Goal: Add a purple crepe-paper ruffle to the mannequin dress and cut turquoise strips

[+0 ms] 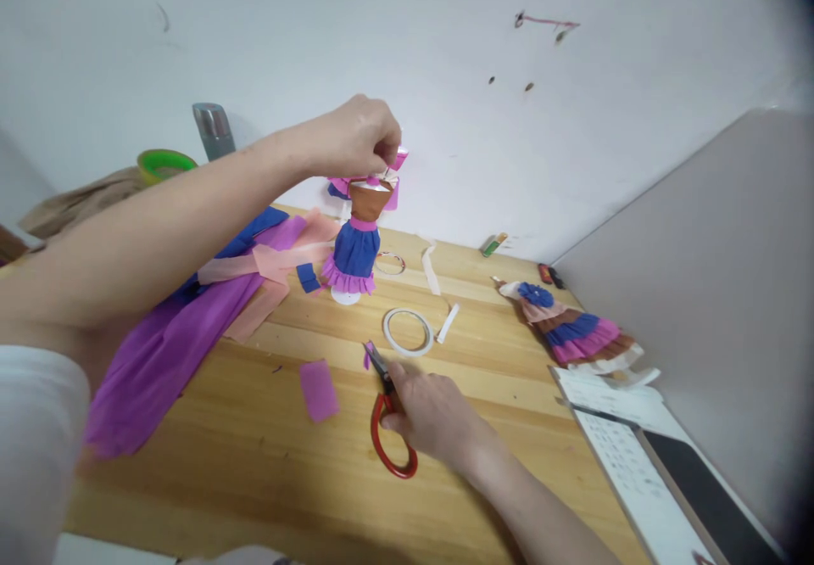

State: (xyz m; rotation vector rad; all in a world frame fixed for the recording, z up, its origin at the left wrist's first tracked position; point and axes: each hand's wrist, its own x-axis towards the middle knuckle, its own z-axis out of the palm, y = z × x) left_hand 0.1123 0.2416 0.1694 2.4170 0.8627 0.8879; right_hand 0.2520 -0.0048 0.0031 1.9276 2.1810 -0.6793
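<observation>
Dressing step, I judge: left hand [356, 137] pinches the paper doll [357, 238] top; right hand [427, 412], nearer than it, grips red scissors [389, 429]. Trimming needs steadiness.

Bare table [254, 480] near; tape ring [408, 331] (flat) blocks centre.

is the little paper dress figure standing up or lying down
Standing upright. The dress figure rests on its white round base on the table, with the left hand pinching its top.
</observation>
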